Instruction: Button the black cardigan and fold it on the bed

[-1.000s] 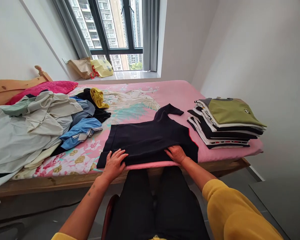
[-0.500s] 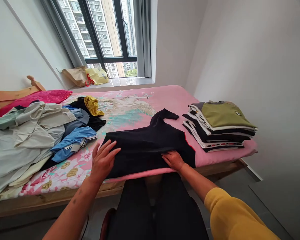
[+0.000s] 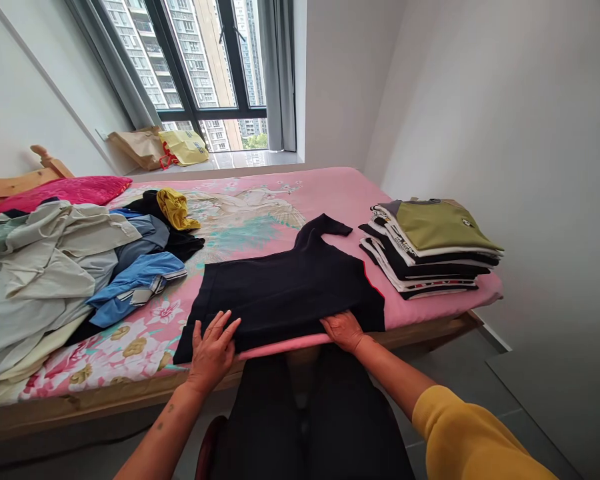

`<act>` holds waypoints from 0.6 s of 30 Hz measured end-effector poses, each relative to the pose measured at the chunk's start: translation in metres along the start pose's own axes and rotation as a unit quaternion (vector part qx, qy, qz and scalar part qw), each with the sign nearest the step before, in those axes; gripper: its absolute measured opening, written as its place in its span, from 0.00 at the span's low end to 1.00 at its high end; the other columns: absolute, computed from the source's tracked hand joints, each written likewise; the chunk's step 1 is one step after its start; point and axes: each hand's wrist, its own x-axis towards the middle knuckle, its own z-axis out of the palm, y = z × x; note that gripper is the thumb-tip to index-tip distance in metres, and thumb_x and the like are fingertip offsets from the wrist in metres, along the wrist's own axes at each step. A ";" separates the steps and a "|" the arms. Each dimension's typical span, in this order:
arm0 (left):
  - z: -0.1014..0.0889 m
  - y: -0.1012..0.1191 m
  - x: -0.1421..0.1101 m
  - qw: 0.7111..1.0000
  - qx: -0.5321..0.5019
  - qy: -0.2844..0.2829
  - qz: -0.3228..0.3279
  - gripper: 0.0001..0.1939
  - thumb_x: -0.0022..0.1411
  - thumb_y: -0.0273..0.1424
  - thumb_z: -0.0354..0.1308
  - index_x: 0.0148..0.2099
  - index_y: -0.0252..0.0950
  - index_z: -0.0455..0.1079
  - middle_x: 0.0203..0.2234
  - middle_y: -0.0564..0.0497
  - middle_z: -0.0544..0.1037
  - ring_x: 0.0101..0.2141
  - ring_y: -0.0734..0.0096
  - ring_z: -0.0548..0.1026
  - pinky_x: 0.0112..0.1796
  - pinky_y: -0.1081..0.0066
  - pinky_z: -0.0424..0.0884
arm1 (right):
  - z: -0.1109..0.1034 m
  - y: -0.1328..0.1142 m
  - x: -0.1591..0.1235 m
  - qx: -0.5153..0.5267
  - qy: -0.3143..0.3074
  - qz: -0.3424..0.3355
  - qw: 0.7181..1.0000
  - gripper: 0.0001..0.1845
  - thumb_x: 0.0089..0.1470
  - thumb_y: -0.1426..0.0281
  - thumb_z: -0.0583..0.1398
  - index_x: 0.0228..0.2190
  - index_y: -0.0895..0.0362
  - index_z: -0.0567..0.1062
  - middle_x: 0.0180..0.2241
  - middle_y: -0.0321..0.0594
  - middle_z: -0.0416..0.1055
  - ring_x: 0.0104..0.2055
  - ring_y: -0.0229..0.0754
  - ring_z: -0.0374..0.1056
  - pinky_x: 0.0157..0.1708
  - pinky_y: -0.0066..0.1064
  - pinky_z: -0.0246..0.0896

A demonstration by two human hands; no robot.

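A black T-shirt (image 3: pixel 280 287) lies folded lengthwise on the bed, one sleeve pointing to the far side and a red line along its neck edge at the right. My left hand (image 3: pixel 213 353) is open, fingers spread on the near left part of the shirt by its hem. At the shirt's near edge, further right, my right hand (image 3: pixel 344 330) is closed on the cloth, with some fingertips hidden by the fabric.
A stack of folded shirts (image 3: pixel 430 250), olive on top, stands right of the T-shirt. Rumpled clothes (image 3: pixel 65 260) are heaped on the left, near a magenta pillow (image 3: pixel 90 190). The wooden bed edge (image 3: pixel 100 403) runs along the front. Bags (image 3: pixel 183 147) rest on the windowsill.
My left hand has moved down toward the bed's front edge, and the shirt's near hem corner now spreads further left. My right hand has drawn the near edge slightly toward me.
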 end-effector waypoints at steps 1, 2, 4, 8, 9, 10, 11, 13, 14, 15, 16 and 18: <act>0.002 0.000 0.000 1.000 -0.006 -0.011 0.014 0.22 0.59 0.25 0.47 0.54 0.46 0.67 0.57 0.50 0.66 0.58 0.62 0.60 0.60 0.50 0.38 | -0.001 0.000 0.000 0.002 -0.005 -0.003 1.000 0.15 0.60 0.67 0.50 0.35 0.52 0.77 0.37 0.41 0.75 0.42 0.45 0.68 0.46 0.37 0.58; 0.004 0.000 -0.001 0.999 -0.011 -0.022 0.025 0.21 0.59 0.26 0.47 0.52 0.47 0.69 0.56 0.50 0.67 0.57 0.62 0.62 0.60 0.51 0.40 | -0.003 -0.001 0.000 0.003 -0.009 -0.003 1.000 0.15 0.60 0.65 0.51 0.35 0.52 0.77 0.38 0.42 0.75 0.43 0.45 0.68 0.46 0.37 0.57; 0.010 -0.004 -0.009 0.998 -0.021 -0.041 0.037 0.19 0.61 0.27 0.47 0.51 0.47 0.70 0.54 0.51 0.69 0.56 0.63 0.63 0.60 0.53 0.43 | -0.005 -0.003 0.000 0.001 -0.014 0.010 1.000 0.16 0.59 0.62 0.52 0.37 0.54 0.77 0.40 0.44 0.75 0.45 0.47 0.67 0.48 0.38 0.56; 0.012 -0.010 -0.026 0.997 -0.033 -0.054 0.039 0.19 0.63 0.34 0.48 0.56 0.46 0.65 0.56 0.50 0.66 0.58 0.62 0.61 0.60 0.54 0.45 | -0.007 -0.011 -0.004 -0.010 -0.028 0.063 0.998 0.19 0.59 0.60 0.51 0.39 0.58 0.76 0.39 0.49 0.74 0.45 0.51 0.66 0.49 0.44 0.54; 0.010 -0.011 -0.029 0.997 -0.037 -0.060 0.041 0.20 0.63 0.35 0.48 0.57 0.46 0.63 0.57 0.50 0.65 0.58 0.62 0.60 0.60 0.54 0.45 | -0.007 -0.013 -0.006 -0.011 -0.029 0.075 0.997 0.19 0.59 0.60 0.51 0.39 0.58 0.76 0.39 0.49 0.74 0.45 0.51 0.66 0.49 0.45 0.54; 0.007 -0.011 -0.030 0.996 -0.043 -0.065 0.041 0.21 0.63 0.37 0.49 0.58 0.46 0.62 0.58 0.49 0.64 0.59 0.61 0.59 0.60 0.54 0.45 | -0.008 -0.015 -0.008 -0.012 -0.027 0.084 0.996 0.19 0.59 0.59 0.51 0.40 0.58 0.76 0.40 0.50 0.73 0.45 0.52 0.65 0.49 0.46 0.53; 0.005 -0.012 -0.030 0.996 -0.050 -0.070 0.038 0.21 0.63 0.38 0.49 0.58 0.46 0.62 0.58 0.49 0.64 0.59 0.61 0.59 0.60 0.53 0.44 | -0.008 -0.016 -0.010 -0.014 -0.021 0.094 0.995 0.20 0.59 0.59 0.51 0.41 0.58 0.75 0.41 0.50 0.73 0.46 0.52 0.65 0.50 0.47 0.52; 0.001 -0.015 -0.028 0.995 -0.066 -0.069 0.007 0.20 0.63 0.38 0.48 0.57 0.46 0.63 0.58 0.49 0.64 0.59 0.61 0.58 0.59 0.54 0.46 | -0.009 -0.017 -0.017 -0.020 -0.006 0.107 0.994 0.21 0.58 0.57 0.52 0.44 0.58 0.73 0.43 0.51 0.71 0.48 0.53 0.63 0.52 0.50 0.49; 0.000 -0.017 -0.026 0.995 -0.073 -0.059 -0.023 0.19 0.64 0.38 0.47 0.56 0.45 0.64 0.57 0.49 0.65 0.59 0.61 0.59 0.59 0.54 0.48 | -0.010 -0.017 -0.022 -0.023 -0.001 0.111 0.994 0.22 0.58 0.57 0.52 0.45 0.59 0.72 0.44 0.52 0.71 0.49 0.53 0.63 0.53 0.51 0.48; 0.000 -0.021 -0.024 0.994 -0.079 -0.046 -0.058 0.19 0.64 0.38 0.45 0.55 0.43 0.65 0.57 0.48 0.66 0.59 0.62 0.60 0.58 0.56 0.51 | -0.010 -0.016 -0.028 -0.026 0.003 0.112 0.993 0.22 0.57 0.57 0.53 0.45 0.59 0.72 0.44 0.52 0.71 0.49 0.53 0.62 0.54 0.51 0.46; 0.000 -0.026 -0.022 0.991 -0.083 -0.032 -0.096 0.20 0.64 0.37 0.44 0.55 0.41 0.65 0.56 0.47 0.67 0.58 0.62 0.61 0.58 0.58 0.53 | -0.011 -0.014 -0.034 -0.027 0.009 0.106 0.994 0.22 0.57 0.58 0.53 0.46 0.60 0.72 0.45 0.52 0.70 0.50 0.53 0.62 0.55 0.52 0.45; 0.000 -0.037 -0.019 0.982 -0.081 -0.023 -0.167 0.21 0.64 0.38 0.43 0.55 0.35 0.65 0.53 0.43 0.69 0.55 0.62 0.64 0.55 0.60 0.58 | -0.013 -0.009 -0.049 -0.024 0.026 0.084 0.996 0.22 0.58 0.60 0.53 0.48 0.60 0.70 0.48 0.51 0.69 0.53 0.53 0.60 0.57 0.51 0.43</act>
